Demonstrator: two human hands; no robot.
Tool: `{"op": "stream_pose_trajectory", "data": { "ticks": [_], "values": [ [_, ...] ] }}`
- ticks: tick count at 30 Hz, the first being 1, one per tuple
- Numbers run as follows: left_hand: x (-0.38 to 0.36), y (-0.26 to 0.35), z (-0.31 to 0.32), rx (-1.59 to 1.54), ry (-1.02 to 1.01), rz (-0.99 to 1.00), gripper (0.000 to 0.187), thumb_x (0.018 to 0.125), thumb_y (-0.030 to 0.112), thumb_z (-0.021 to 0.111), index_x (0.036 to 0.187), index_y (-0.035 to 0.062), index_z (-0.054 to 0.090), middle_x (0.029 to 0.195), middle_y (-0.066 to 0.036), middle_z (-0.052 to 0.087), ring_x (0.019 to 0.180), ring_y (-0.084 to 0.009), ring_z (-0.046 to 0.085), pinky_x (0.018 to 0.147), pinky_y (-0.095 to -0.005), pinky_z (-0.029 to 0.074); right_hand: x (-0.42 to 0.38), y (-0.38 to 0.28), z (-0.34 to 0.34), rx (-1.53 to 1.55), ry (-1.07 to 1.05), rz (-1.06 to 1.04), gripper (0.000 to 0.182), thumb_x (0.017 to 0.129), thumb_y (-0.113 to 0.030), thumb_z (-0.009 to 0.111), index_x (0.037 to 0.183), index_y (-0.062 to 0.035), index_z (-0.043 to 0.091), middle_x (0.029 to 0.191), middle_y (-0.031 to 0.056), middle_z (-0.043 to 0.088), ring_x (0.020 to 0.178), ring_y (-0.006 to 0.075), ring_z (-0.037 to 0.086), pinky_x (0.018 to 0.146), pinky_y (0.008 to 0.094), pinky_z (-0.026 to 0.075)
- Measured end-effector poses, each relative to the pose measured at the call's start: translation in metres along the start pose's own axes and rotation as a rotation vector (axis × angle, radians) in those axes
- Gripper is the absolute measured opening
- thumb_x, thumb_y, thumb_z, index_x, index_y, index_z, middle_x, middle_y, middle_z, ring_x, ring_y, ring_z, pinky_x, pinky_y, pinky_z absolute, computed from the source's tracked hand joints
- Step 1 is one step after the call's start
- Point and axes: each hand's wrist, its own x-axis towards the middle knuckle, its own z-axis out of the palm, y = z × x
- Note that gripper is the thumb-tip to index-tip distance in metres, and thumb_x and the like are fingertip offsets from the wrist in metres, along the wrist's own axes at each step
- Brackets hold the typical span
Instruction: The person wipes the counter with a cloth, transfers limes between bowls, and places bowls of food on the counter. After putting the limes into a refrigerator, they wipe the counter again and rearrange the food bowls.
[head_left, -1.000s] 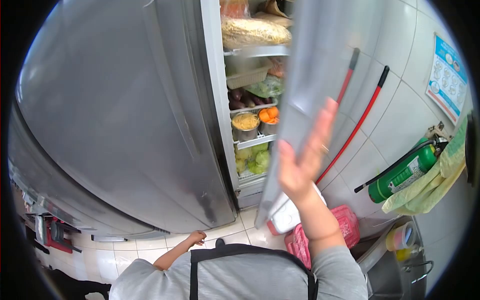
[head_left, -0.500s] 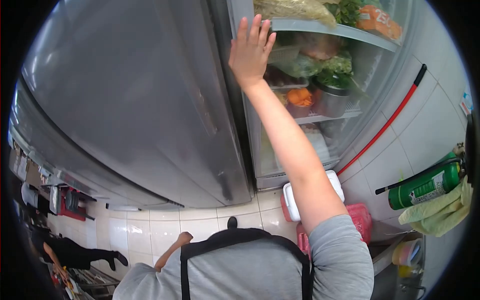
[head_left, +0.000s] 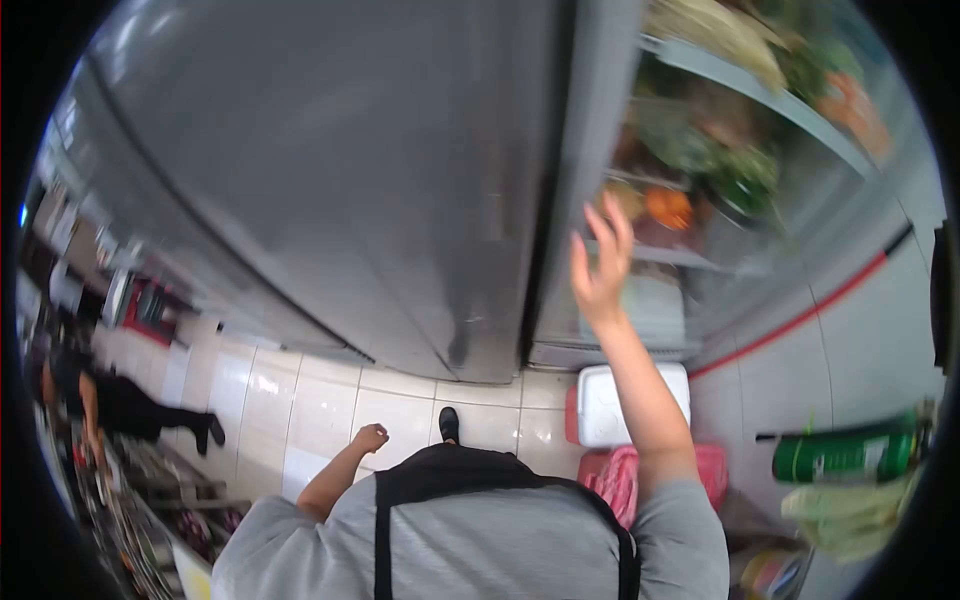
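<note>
My right hand (head_left: 603, 265) is raised in front of the glass-fronted fridge (head_left: 562, 335), fingers apart and holding nothing. Behind the glass, orange pieces (head_left: 669, 208) lie just right of my fingertips, with leafy greens (head_left: 745, 185) further right and bagged produce (head_left: 720, 30) on the shelf above. Low on my left, my left hand (head_left: 371, 438) hangs over the tiled floor with its fingers curled; whether it holds anything is too small to tell.
A large grey steel cabinet (head_left: 330, 170) fills the left. A white-lidded box (head_left: 610, 405) and pink bags (head_left: 700, 475) stand below the fridge. Right are a red pole (head_left: 800, 319) and a green extinguisher (head_left: 850, 457). Another person (head_left: 130, 405) stands far left.
My right hand has come down from the upper shelf edge and away from the glass front. The view has shifted, so the fridge appears further right. My left hand sits slightly higher.
</note>
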Motion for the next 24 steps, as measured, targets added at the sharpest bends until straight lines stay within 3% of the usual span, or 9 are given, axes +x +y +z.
{"op": "stream_pose_trajectory", "data": {
  "ticks": [3,6,7,11,17,19,21,22,24],
  "values": [
    [-0.014,-0.018,-0.001,0.117,0.024,0.017,0.029,0.069,0.034,0.055,0.086,0.0103,0.061,0.090,-0.015,0.060,0.090,-0.0297,0.056,0.079,-0.0373,0.045,-0.108,0.005,-0.006,0.068,-0.403,0.180,0.025,0.073,-0.003,0.056,0.098,-0.0060,0.057,0.109,0.0142,0.049,0.103,0.0312,0.045,0.088,0.0390,0.035],
    [-0.035,-0.048,-0.001,0.098,0.161,0.012,0.027,0.068,0.028,0.053,0.086,0.0092,0.061,0.087,-0.016,0.061,0.085,-0.0311,0.057,0.075,-0.0390,0.046,-0.201,-0.005,-0.025,0.024,-0.562,0.198,0.007,0.066,0.002,0.053,0.070,-0.0004,0.047,0.076,0.0157,0.048,0.074,0.0321,0.045,0.066,0.0399,0.036],
    [-0.041,-0.060,0.001,0.076,0.185,-0.041,0.029,0.067,0.028,0.053,0.087,0.0090,0.061,0.088,-0.015,0.060,0.086,-0.0309,0.057,0.075,-0.0388,0.046,-0.225,-0.011,-0.029,0.025,-0.565,0.189,0.009,0.058,0.004,0.051,0.058,-0.0017,0.044,0.066,0.0136,0.045,0.068,0.0299,0.045,0.062,0.0377,0.036],
    [-0.066,-0.105,0.003,0.007,0.204,-0.187,0.034,0.064,0.027,0.059,0.092,0.0083,0.061,0.092,-0.014,0.060,0.089,-0.0290,0.056,0.078,-0.0364,0.045,-0.287,-0.069,0.000,0.402,-0.621,0.484,0.012,0.045,0.007,0.044,0.042,-0.0041,0.041,0.046,0.0081,0.038,0.049,0.0212,0.043,0.047,0.0306,0.033],
    [-0.075,-0.206,-0.002,-0.001,0.178,-0.236,0.031,0.066,0.027,0.053,0.087,0.0054,0.063,0.092,-0.017,0.060,0.087,-0.0326,0.057,0.078,-0.0394,0.045,-0.250,-0.209,0.123,0.862,-0.938,0.330,0.009,0.045,0.006,0.039,0.043,-0.0023,0.041,0.044,0.0077,0.039,0.042,0.0178,0.040,0.043,0.0292,0.031],
    [-0.092,-0.245,-0.014,-0.135,0.140,-0.360,0.032,0.071,0.029,0.050,0.081,0.0008,0.063,0.089,-0.018,0.060,0.086,-0.0335,0.057,0.076,-0.0395,0.045,-0.244,-0.242,0.171,0.926,-1.052,0.319,0.010,0.050,0.007,0.039,0.045,-0.0021,0.042,0.047,0.0081,0.041,0.045,0.0197,0.043,0.045,0.0298,0.032],
    [-0.110,-0.289,-0.017,-0.381,0.345,-0.492,0.020,0.069,0.018,0.052,0.066,0.0021,0.063,0.066,-0.016,0.061,0.064,-0.0287,0.060,0.062,-0.0363,0.048,-0.234,-0.271,0.223,0.909,-1.029,0.175,0.011,0.055,0.006,0.039,0.051,-0.0022,0.044,0.053,0.0095,0.045,0.053,0.0217,0.046,0.049,0.0311,0.034],
    [-0.117,-0.317,-0.018,-0.397,0.363,-0.505,0.020,0.069,0.018,0.052,0.066,0.0021,0.063,0.066,-0.016,0.061,0.064,-0.0287,0.060,0.062,-0.0363,0.048,-0.223,-0.289,0.250,0.861,-0.986,0.020,0.009,0.061,0.003,0.043,0.063,-0.0028,0.050,0.065,0.0106,0.050,0.062,0.0233,0.049,0.055,0.0317,0.038],
    [-0.131,-0.378,-0.016,-0.195,0.096,-0.526,0.018,0.070,0.016,0.056,0.077,0.0012,0.064,0.088,-0.019,0.060,0.082,-0.0326,0.058,0.073,-0.0392,0.047,-0.213,-0.335,0.290,0.824,-1.043,0.059,0.010,0.064,0.003,0.044,0.069,-0.0023,0.051,0.068,0.0099,0.050,0.066,0.0214,0.050,0.058,0.0305,0.040]
  ]
}}
